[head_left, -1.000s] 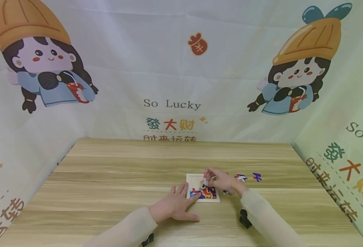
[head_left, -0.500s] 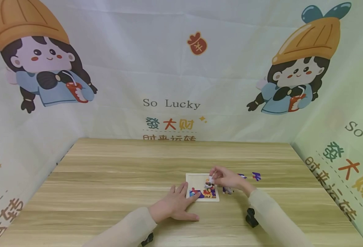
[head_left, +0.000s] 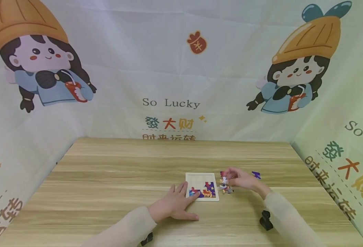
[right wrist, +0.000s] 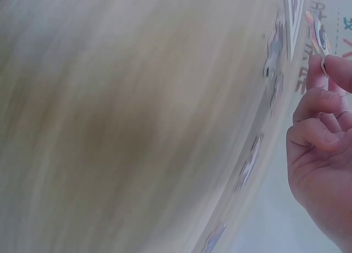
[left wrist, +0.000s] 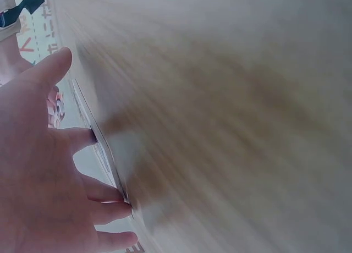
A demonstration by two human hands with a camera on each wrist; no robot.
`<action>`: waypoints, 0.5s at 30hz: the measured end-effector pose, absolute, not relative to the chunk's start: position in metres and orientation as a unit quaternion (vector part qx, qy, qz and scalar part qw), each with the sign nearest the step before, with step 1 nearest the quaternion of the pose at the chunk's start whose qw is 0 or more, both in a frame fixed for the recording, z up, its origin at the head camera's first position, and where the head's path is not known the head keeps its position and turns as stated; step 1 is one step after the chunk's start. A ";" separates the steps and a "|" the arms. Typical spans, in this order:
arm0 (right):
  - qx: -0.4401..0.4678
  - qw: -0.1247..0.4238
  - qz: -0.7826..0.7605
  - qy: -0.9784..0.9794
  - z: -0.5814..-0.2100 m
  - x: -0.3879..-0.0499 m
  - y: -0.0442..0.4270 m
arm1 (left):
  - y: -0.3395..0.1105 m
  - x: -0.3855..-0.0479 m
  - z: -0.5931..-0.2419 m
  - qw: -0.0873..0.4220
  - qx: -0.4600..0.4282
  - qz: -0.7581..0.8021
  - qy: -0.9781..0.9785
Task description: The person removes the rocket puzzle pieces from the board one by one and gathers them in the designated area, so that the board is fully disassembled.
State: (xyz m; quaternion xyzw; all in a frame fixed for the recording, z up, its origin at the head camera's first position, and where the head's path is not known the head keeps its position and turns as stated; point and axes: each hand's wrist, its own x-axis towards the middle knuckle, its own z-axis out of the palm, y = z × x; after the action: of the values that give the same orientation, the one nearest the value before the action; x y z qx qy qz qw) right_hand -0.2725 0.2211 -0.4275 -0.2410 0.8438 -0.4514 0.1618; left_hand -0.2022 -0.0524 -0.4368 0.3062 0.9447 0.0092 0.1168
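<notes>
Right wrist: a puzzle piece [right wrist: 319, 35] projects beyond pinching fingers [right wrist: 314, 72].

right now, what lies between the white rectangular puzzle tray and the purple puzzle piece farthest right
Head view: the right hand, pinching a mostly white puzzle piece, hangs between them. Right wrist view: three loose multicoloured puzzle pieces lie there.

Head view faces forward and down from above; close, tilted wrist views share its tabletop [head_left: 122, 168].
</notes>
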 end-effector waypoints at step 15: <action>-0.218 0.176 -0.456 0.845 -0.431 -0.270 0.255 | -0.053 -0.202 -0.437 0.118 0.306 0.007 0.945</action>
State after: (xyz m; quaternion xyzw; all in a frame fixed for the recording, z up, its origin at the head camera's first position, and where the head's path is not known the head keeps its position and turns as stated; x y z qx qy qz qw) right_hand -0.2703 0.2555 -0.4307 -0.2177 0.8450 -0.4558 0.1756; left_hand -0.2022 -0.0526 -0.4366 0.3065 0.9446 0.0069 0.1177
